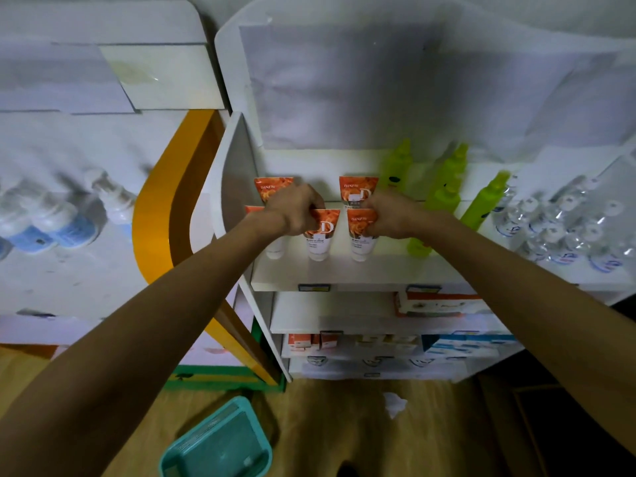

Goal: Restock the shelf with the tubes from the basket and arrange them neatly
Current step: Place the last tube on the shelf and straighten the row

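Several orange-and-white tubes stand cap-down on the white shelf (344,273). My left hand (296,210) is closed on the front middle tube (320,235). My right hand (392,216) grips the front right tube (359,239). Two more tubes stand behind at the back left (272,185) and back right (356,191). Another tube (275,247) at the front left is mostly hidden by my left wrist. The teal basket (220,442) sits on the floor below; no tubes show in it.
Lime-green spray bottles (444,187) stand right of the tubes, with clear bottles (557,228) further right. Boxed goods fill the lower shelves (440,304). White pump bottles (62,218) stand on the left unit. A crumpled paper (394,404) lies on the wooden floor.
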The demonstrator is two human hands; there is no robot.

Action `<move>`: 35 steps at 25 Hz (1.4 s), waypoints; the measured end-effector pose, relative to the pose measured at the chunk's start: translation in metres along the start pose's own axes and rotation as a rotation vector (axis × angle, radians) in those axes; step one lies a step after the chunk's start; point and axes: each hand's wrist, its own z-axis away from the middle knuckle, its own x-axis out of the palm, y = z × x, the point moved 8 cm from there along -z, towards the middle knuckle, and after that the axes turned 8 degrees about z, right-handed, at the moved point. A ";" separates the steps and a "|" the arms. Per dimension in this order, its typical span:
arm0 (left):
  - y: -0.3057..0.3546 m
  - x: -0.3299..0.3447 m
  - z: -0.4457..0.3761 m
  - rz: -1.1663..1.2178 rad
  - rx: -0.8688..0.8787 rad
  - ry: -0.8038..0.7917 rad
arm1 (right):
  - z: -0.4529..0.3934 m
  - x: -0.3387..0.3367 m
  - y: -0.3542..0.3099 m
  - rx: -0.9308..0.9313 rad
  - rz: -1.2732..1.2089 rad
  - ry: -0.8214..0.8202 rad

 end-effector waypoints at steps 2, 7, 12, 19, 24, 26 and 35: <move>-0.003 0.001 0.001 0.004 -0.006 -0.003 | 0.000 0.001 0.002 0.015 -0.020 0.011; -0.009 0.004 0.012 -0.017 -0.058 0.014 | 0.004 0.000 -0.001 0.010 -0.019 0.001; -0.013 -0.013 0.030 0.061 -0.028 0.106 | 0.015 -0.004 0.003 0.009 -0.071 0.042; -0.043 -0.030 0.044 -0.043 -0.159 0.044 | 0.038 0.014 0.040 0.319 -0.849 0.235; -0.021 -0.034 0.055 -0.026 -0.037 0.289 | 0.044 0.052 0.031 0.314 -1.002 0.242; -0.024 -0.025 0.058 -0.032 -0.059 0.289 | 0.042 0.061 0.032 0.332 -1.043 0.238; -0.038 -0.024 0.054 -0.098 -0.155 0.230 | 0.036 0.073 0.035 0.295 -1.020 0.275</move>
